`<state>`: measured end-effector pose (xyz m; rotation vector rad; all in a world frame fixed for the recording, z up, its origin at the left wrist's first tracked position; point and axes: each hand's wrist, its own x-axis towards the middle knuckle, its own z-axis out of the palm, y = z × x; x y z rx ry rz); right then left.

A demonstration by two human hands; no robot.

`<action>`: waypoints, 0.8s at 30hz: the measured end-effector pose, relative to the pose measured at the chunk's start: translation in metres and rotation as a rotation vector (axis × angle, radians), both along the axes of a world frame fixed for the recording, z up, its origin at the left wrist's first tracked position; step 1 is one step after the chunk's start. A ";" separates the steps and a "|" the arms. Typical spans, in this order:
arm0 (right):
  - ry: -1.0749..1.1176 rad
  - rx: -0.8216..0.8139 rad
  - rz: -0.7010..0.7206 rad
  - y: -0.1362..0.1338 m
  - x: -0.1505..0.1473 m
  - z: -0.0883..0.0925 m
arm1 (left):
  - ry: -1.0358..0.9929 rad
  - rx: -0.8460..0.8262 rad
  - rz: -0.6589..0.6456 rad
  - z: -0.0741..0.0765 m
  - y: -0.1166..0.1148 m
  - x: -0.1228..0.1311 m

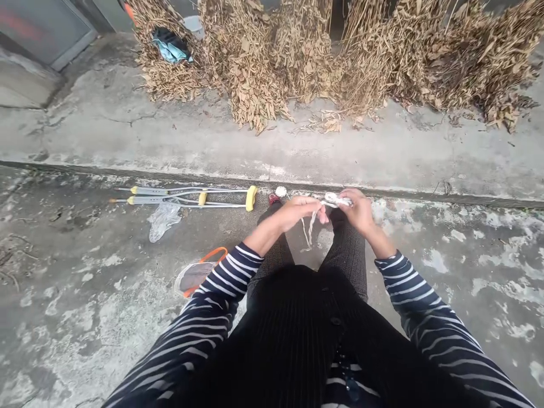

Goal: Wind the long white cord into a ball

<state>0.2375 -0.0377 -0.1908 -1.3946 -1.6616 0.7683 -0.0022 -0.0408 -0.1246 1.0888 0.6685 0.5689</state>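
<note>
I sit on a concrete floor with my legs stretched forward. Both hands are held over my knees, working a strip of whitish cloth or cord (313, 222). My left hand (300, 208) pinches the strip, whose loose ends hang down between my legs. My right hand (359, 211) is closed round a small white bundle (337, 199) of the same material. Striped sleeves cover both forearms.
A pair of metal crutches with yellow pads (187, 197) lies on the floor to the left, a clear plastic bag (164, 220) beside them. An orange-rimmed bag (198, 275) lies by my left elbow. Dried leafy stalks (323, 56) are heaped behind a raised concrete step (272, 181).
</note>
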 end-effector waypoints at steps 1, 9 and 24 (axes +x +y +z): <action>-0.002 -0.030 0.052 -0.001 0.001 -0.004 | -0.012 0.024 0.008 0.007 0.010 0.000; 0.518 -0.416 0.325 -0.013 -0.005 0.029 | 0.204 0.117 0.265 -0.011 0.086 0.009; 0.548 -0.185 -0.007 0.005 -0.033 0.065 | 0.091 0.164 0.352 -0.052 0.025 0.044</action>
